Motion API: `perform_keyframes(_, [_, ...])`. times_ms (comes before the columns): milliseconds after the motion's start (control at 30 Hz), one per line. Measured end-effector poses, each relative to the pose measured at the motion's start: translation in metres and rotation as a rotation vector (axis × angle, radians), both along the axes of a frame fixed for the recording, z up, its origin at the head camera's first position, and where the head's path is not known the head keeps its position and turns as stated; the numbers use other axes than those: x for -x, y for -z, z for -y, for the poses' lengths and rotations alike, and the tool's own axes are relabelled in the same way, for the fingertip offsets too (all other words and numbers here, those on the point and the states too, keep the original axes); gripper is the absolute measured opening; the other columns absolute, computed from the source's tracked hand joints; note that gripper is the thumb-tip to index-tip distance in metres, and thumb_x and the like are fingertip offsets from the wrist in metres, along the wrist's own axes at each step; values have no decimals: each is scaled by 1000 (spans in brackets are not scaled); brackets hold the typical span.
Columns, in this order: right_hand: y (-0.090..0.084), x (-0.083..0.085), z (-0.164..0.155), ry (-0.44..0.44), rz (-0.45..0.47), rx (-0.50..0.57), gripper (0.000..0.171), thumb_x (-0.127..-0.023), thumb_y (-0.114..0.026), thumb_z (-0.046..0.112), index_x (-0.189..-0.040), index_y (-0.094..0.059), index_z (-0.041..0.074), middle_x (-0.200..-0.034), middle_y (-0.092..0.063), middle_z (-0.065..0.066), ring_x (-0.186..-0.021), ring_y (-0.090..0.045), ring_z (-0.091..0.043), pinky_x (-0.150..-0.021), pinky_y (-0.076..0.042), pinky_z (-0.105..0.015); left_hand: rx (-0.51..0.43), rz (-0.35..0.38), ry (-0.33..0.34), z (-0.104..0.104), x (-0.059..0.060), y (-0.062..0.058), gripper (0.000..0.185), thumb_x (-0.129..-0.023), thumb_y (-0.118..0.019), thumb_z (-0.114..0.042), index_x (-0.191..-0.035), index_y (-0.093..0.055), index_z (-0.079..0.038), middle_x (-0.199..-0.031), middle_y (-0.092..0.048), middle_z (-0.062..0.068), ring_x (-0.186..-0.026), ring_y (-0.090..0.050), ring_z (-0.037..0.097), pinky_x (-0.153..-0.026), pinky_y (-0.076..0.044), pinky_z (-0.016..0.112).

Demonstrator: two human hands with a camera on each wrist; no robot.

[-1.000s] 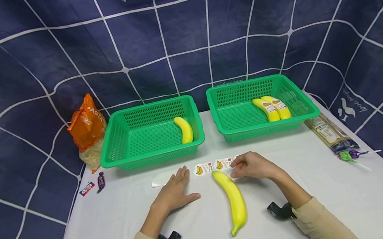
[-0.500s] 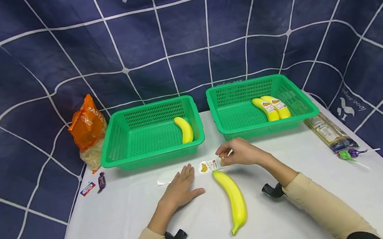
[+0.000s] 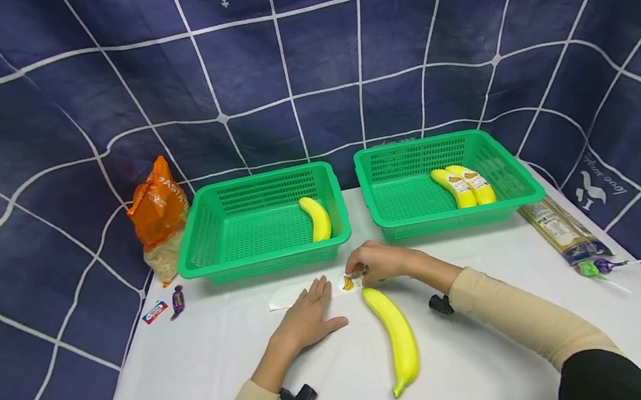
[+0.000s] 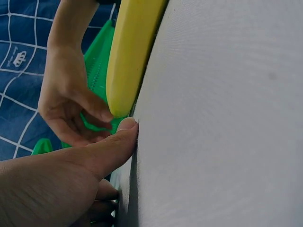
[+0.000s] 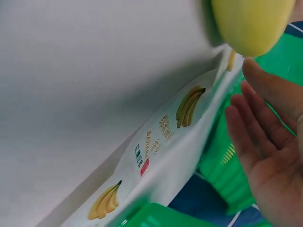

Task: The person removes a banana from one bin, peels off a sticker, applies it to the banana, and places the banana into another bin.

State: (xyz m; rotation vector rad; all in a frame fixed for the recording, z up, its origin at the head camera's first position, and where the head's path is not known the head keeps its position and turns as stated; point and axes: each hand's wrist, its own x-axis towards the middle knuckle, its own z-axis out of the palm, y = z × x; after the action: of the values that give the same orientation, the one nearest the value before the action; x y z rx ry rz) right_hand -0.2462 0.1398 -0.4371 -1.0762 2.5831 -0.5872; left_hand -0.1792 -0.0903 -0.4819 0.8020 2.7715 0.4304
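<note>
A white strip of banana stickers (image 3: 285, 298) lies on the table in front of the baskets. My left hand (image 3: 308, 318) rests flat on or beside the strip's bare left part, its fingers straight. Over the printed part is my right hand (image 3: 381, 263), which hides some of the stickers. In the right wrist view the thumb and fingers of that hand (image 5: 274, 127) stand apart beside the sticker strip (image 5: 154, 137), with nothing seen between them. An unlabelled yellow banana (image 3: 401, 339) lies between my forearms, its upper end close to the right fingertips.
The left green basket (image 3: 267, 260) holds one banana (image 3: 317, 217); the right green basket (image 3: 458, 215) holds two labelled bananas (image 3: 466, 186). An orange bag (image 3: 159, 212) and small wrapped sweets (image 3: 177, 301) are at left. A flat packet (image 3: 565, 230) and lollipops (image 3: 597, 268) lie at right.
My right hand has moved left along the sticker strip to the sticker nearest my left hand. The strip and left hand have slid slightly right. The head view has shifted a little.
</note>
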Motion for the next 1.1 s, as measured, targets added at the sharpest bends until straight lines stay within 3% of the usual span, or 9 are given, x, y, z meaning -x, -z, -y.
perform_keyframes(167, [5, 7, 12, -72, -70, -43, 33, -79, -77, 3, -111, -72, 7, -105, -73, -2, -96, -65, -12, -88, -54, -27, -12, 9, 12, -1, -1, -1, 87, -92, -58, -54, -149, -31, 5, -159, -26, 20, -149, -24, 33, -121, -24, 50])
perform_keyframes(400, [9, 11, 24, -173, -144, -80, 33, -77, -82, 9, -109, -73, 9, -102, -73, -1, -91, -64, -10, -86, -54, -25, 5, -6, 1, -2, 0, 3, 90, -90, -57, -57, -150, -30, 4, -160, -25, 18, -150, -22, 31, -121, -23, 49])
perform_keyframes(567, [12, 13, 28, -186, -154, -95, 33, -75, -83, 8, -107, -75, 11, -101, -72, 1, -92, -66, -10, -87, -54, -23, 2, -1, 1, -4, 0, 2, 91, -90, -57, -58, -151, -28, 3, -160, -24, 18, -150, -22, 31, -121, -24, 49])
perform_keyframes(833, [17, 18, 34, -195, -124, -65, 29, -78, -78, 1, -105, -76, 11, -97, -73, 0, -81, -67, -5, -75, -53, -14, 10, 11, -10, -4, -1, 3, 92, -90, -57, -58, -152, -26, 1, -161, -23, 18, -151, -20, 31, -121, -23, 49])
perform_keyframes(1100, [19, 19, 39, -203, -171, -64, 20, -79, -77, 1, -97, -77, 10, -94, -73, 1, -79, -66, -3, -73, -53, -13, 12, 9, -20, -1, 1, 5, 92, -89, -58, -59, -152, -27, 1, -161, -23, 18, -150, -20, 31, -121, -23, 50])
